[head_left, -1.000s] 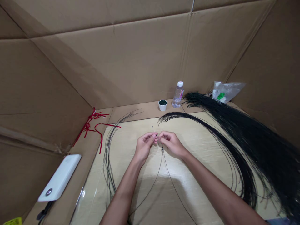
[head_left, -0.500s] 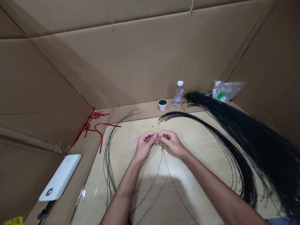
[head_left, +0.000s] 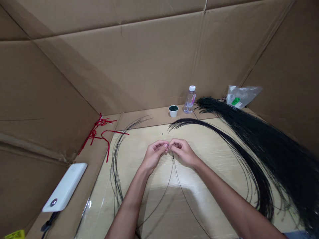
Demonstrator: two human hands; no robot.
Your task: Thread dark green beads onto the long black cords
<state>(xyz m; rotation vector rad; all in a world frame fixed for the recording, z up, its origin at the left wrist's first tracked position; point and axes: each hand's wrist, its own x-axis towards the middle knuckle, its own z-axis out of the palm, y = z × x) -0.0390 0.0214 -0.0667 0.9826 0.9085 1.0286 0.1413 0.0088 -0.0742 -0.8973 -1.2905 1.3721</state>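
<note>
**Where are the fingers?**

The left hand (head_left: 154,154) and right hand (head_left: 183,153) are raised together at the middle of the picture. The left fingers (head_left: 161,144) and right fingers (head_left: 174,143) are curled in and closed to a pinch, their tips just beside each other.

**What do they hold?**

A thin black strand (head_left: 173,172) runs up to the fingertips. The pinched spot is too small to show more. Just below it, a tiny black bead (head_left: 172,157) sits on the strand, and two lines of it hang down between the forearms.

**What's close by?**

Another tiny bead (head_left: 162,134) lies on the pale surface (head_left: 139,149) above the hands. Looped black strands (head_left: 115,169) curve to the left, while an arching bunch of black strands (head_left: 211,130) sweeps right into a thick black bundle (head_left: 271,149).

**And farther out?**

Along the back stand a small white cup of dark beads (head_left: 173,111), a water bottle (head_left: 189,100) and a clear plastic bag (head_left: 240,97). Red ribbon (head_left: 99,130) lies at the back left corner, a white power bank (head_left: 65,187) rests at the left, and cardboard walls (head_left: 112,66) surround it all.
</note>
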